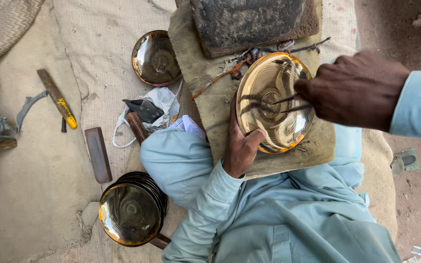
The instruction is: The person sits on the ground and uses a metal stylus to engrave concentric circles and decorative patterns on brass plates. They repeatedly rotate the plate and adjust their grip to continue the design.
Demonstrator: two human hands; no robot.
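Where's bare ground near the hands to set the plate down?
Free: the tan ground left of the flat bar, below the yellow-handled tool, and the woven cloth left of the lone plate. Crowded: the padded board, where left hand and right hand work the shiny plate; the plate stack.

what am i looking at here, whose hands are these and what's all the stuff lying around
There is one picture, from a camera worn on a person's head, looking down at their own lap and hands; no machine. The left hand steadies a shiny brass plate on a worn fabric-covered board. The right hand holds a thin metal tool with its tip inside the plate. A stack of plates, a single plate, a yellow-handled tool and a flat bar lie on the cloth.
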